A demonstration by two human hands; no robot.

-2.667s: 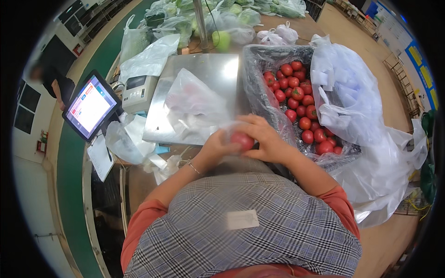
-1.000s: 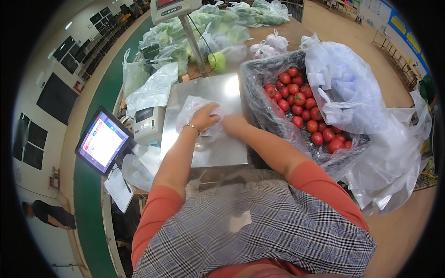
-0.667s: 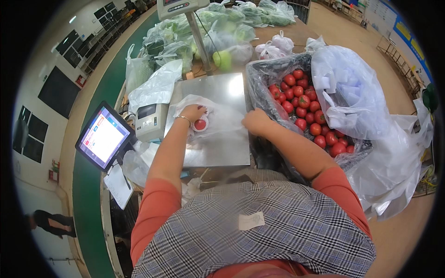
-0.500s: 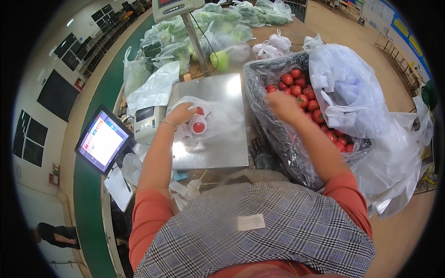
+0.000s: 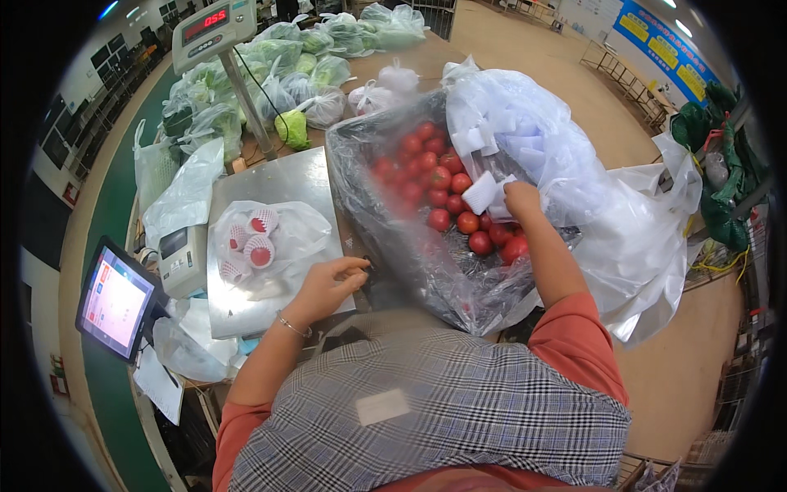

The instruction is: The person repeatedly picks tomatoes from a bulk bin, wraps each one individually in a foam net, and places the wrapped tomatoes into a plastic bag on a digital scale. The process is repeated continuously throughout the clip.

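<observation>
My right hand (image 5: 522, 202) is closed on a white foam net sleeve (image 5: 481, 193) above the tomatoes (image 5: 449, 179), which lie in a crate lined with clear plastic (image 5: 352, 148). Beside it, a clear bag full of white foam sleeves (image 5: 525, 123) rests over the crate's right side. My left hand (image 5: 334, 285) hovers at the right edge of the steel scale platform (image 5: 316, 176), fingers loosely apart and nothing visible in them. On the platform, several tomatoes in foam nets (image 5: 260, 252) sit in a thin clear bag (image 5: 299, 234).
Behind the platform stands the scale's display (image 5: 215, 33) on a post. To the left are a small label printer (image 5: 182, 261) and a lit touch screen (image 5: 117, 299). Bagged green vegetables (image 5: 270, 57) cover the table's far side. White plastic sheeting (image 5: 639, 238) hangs at the right.
My left hand has let go of the bagged tomatoes and come back toward me. My right hand has moved from over the tomatoes to the foam sleeves and gripped one. The view has swung right.
</observation>
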